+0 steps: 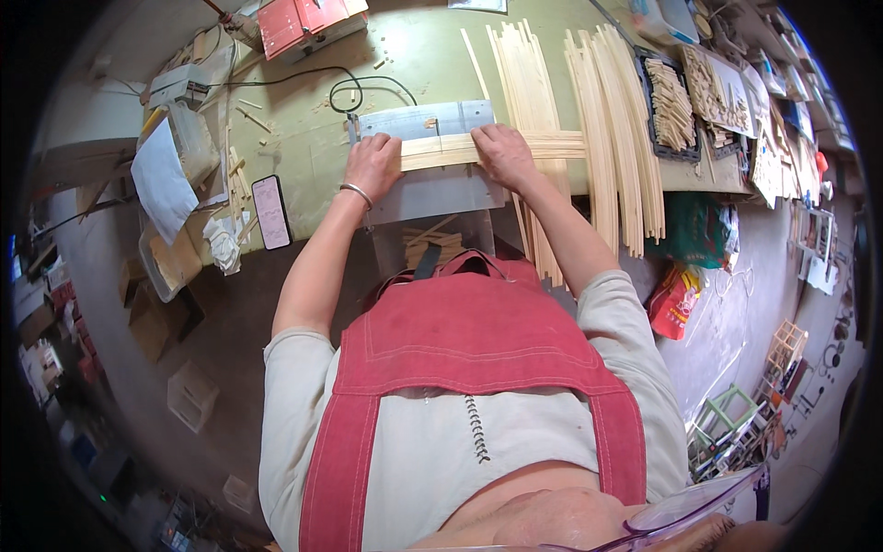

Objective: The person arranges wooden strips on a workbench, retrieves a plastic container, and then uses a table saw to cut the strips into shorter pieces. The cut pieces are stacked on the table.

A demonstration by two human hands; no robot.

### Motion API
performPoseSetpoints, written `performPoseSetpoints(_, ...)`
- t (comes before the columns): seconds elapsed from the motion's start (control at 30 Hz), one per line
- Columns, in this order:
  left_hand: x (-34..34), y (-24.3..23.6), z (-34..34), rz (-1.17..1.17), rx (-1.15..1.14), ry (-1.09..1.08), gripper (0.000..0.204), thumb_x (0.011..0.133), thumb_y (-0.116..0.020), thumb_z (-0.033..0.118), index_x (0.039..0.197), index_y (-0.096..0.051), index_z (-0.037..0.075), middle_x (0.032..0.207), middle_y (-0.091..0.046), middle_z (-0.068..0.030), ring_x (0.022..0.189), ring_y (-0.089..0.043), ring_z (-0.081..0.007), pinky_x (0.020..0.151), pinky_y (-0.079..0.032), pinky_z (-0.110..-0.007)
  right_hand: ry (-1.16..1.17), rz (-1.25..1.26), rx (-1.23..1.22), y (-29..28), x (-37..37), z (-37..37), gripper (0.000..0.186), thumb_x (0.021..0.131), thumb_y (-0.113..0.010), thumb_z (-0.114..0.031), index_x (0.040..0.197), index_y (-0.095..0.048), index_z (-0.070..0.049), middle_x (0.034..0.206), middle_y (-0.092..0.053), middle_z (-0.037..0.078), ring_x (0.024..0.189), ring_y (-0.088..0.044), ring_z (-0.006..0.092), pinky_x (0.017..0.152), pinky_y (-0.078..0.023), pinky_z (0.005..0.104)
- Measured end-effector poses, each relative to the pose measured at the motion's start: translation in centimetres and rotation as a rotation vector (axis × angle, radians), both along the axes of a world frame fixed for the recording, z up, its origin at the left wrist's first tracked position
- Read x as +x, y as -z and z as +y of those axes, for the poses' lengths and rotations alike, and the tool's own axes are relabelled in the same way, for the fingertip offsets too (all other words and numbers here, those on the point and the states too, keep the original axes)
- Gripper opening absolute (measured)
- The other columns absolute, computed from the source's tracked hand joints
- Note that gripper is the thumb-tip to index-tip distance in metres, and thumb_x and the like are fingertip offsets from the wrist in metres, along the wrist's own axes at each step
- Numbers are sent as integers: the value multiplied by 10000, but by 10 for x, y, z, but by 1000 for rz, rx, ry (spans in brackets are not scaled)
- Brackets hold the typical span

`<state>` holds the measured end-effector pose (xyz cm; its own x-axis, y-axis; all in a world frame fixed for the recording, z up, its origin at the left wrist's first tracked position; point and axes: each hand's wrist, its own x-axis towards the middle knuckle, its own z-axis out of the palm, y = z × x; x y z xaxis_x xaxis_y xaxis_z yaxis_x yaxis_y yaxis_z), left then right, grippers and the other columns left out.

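Observation:
Pale wooden strips (pixel 437 152) lie crosswise over a grey metal plate (pixel 432 193) at the near edge of the table. My left hand (pixel 372 166) has its fingers curled over their left end, and my right hand (pixel 504 156) grips them near the plate's right side, where they run on to the right. Behind them is a flat ruled metal piece (pixel 464 117) with a small slot-like mark. Long strips (pixel 607 138) lie front to back to the right of my hands, and a phone (pixel 271 212) lies left of my left arm.
A red box (pixel 311 23) and looping black cable (pixel 354 87) are at the back. A black crate (pixel 671 103) of short wood pieces sits right. Plastic bins (pixel 184 143), paper and offcuts crowd the left. A stool (pixel 736 400) and red bag (pixel 674 299) are below, right.

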<state>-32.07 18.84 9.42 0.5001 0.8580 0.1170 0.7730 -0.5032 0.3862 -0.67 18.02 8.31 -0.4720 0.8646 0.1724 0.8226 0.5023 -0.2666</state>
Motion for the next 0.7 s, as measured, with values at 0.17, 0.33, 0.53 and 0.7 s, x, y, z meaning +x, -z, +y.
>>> performPoseSetpoints(0.17,1,2,6,-3,-7,-3,530,680,-873,187,1144,-623,132,1108,-628,-69,1060,-598,-305,886,-466,-439,-11,-1,17,4,1,7,336,829,-654,-112,1161,-614,-74,1074,-639,102,1059,-621,299,908,-502,428)
performPoseSetpoints(0.33,3,5,18,19,-40,-48,612,658,-886,137,1211,-623,129,1159,-637,-83,1102,-597,-326,934,-482,-449,24,-14,-8,1,0,19,314,833,-650,-114,1142,-615,-68,1062,-637,101,1041,-623,298,889,-503,431)
performPoseSetpoints(0.53,4,10,27,18,3,-47,530,672,-854,130,1159,-646,127,1131,-646,-90,1069,-605,-326,916,-489,-449,19,-8,-50,4,2,29,463,765,-752,-88,1199,-595,-47,1123,-636,140,1061,-613,345,925,-503,448)
performPoseSetpoints(0.7,-2,15,-25,-17,69,24,455,678,-797,153,1103,-639,122,1078,-614,-90,1037,-592,-302,888,-458,-429,-5,-11,-31,-3,6,4,420,790,-703,-105,1194,-606,-51,1097,-637,122,1050,-618,313,884,-491,436)
